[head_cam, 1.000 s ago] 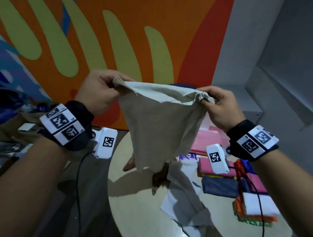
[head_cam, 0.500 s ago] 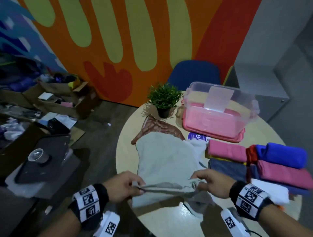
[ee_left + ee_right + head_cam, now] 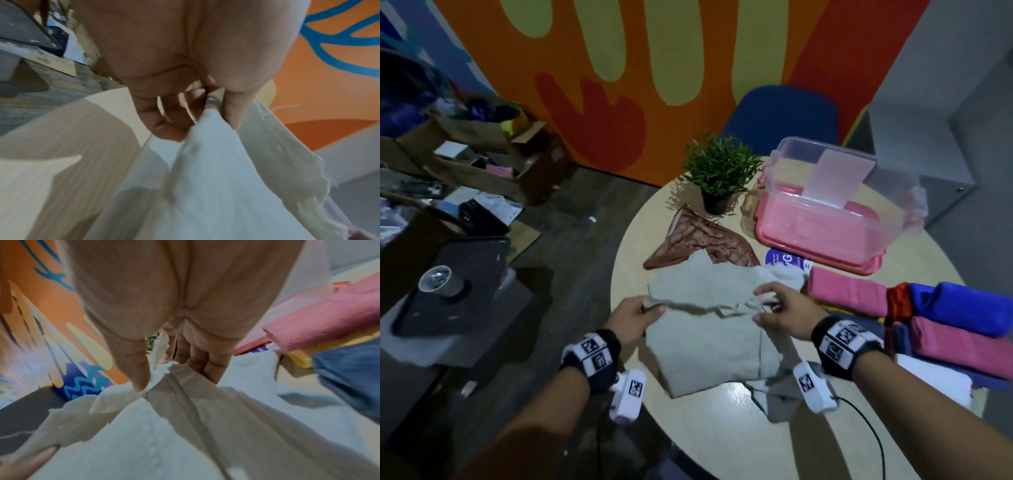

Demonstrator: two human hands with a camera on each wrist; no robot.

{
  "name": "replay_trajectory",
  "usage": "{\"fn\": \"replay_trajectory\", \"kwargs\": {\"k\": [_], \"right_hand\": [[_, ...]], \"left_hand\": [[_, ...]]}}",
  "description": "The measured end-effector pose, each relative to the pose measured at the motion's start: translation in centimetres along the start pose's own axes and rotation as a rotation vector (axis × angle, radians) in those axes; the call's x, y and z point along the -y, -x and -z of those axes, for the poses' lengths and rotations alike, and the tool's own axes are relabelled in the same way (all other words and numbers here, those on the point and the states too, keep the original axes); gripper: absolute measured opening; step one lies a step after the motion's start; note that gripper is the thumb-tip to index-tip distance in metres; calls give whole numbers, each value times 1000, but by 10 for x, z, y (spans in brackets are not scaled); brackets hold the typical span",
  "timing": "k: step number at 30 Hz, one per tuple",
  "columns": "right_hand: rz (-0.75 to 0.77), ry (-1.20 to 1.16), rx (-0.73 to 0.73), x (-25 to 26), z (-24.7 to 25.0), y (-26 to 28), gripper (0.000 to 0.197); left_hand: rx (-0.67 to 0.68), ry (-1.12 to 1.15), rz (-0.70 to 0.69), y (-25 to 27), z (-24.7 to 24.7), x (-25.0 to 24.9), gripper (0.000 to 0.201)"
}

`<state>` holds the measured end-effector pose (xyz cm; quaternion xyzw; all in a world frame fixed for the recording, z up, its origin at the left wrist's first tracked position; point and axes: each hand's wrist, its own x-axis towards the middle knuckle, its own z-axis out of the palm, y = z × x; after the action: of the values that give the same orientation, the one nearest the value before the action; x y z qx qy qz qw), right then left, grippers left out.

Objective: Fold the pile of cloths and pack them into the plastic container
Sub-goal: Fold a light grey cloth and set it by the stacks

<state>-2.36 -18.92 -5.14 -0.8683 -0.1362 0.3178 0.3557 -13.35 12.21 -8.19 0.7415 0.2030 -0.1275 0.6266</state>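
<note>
A beige-grey cloth (image 3: 705,346) lies doubled over on the round table (image 3: 722,431), its upper layer lifted along a fold line. My left hand (image 3: 645,310) pinches the cloth's left corner (image 3: 205,123) between thumb and fingers. My right hand (image 3: 763,305) pinches the bunched right corner (image 3: 162,374). A clear plastic container (image 3: 835,202) with a pink base stands at the back right, a flat pale sheet leaning inside it. A brown patterned cloth (image 3: 698,243) lies crumpled beyond the beige one. A pale grey cloth (image 3: 777,401) pokes out underneath.
Folded pink (image 3: 846,294), blue (image 3: 962,308), dark blue and white cloths are stacked at the table's right. A small potted plant (image 3: 719,171) stands at the back next to the container. A blue chair (image 3: 780,113) is behind the table. Cardboard boxes (image 3: 482,154) clutter the floor on the left.
Both hands brought the cloth down from chest height onto the table, then carried its near edge forward over the rest, folding it in half.
</note>
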Motion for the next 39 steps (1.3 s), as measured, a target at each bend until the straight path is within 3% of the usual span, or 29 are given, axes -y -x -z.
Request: {"fn": "replay_trajectory", "kwargs": {"k": [4,6,9,11,15,18,21,23,25,27,28,32,35,36,39], "right_hand": [[13,11,-129,23,8,-61,50],[-3,70,-203,27,10,-87,46],[-37,155,-272,22,5,-109,53],[-28,247,-287,13,-7,-105,60],[98,524,-377,-4,-40,-61,56],[26,481,-301,-21,-58,-34,63],[-171,273,-241,-37,-61,-30,70],[-231,221,-245,-40,-59,-34,61],[-235,247,-227,-39,-58,-36,39],[-234,241,-268,-36,-56,-34,17],[-240,217,-297,-36,-54,-31,16],[-192,72,-357,-36,-50,-16,19],[-220,92,-261,-36,-53,-14,60],[-237,149,-223,-35,-52,-15,65],[-229,282,-173,-37,-48,-18,45]], "left_hand": [[-165,82,30,-62,11,6,18],[-174,156,64,-87,13,12,20],[-149,145,116,-112,17,33,59],[-164,0,114,-117,17,47,69],[-304,-401,28,-98,6,55,60],[-164,-461,92,-79,0,61,37],[-52,-462,135,-70,-3,63,37],[-55,-411,130,-69,0,62,40],[-27,-357,142,-68,1,63,45],[24,-383,151,-62,0,62,58],[52,-437,171,-56,-1,62,64],[171,-698,220,-31,-19,74,70],[156,-613,141,-22,-25,83,50],[122,-574,130,-20,-24,84,47],[-13,-462,163,-14,-14,88,44]]}}
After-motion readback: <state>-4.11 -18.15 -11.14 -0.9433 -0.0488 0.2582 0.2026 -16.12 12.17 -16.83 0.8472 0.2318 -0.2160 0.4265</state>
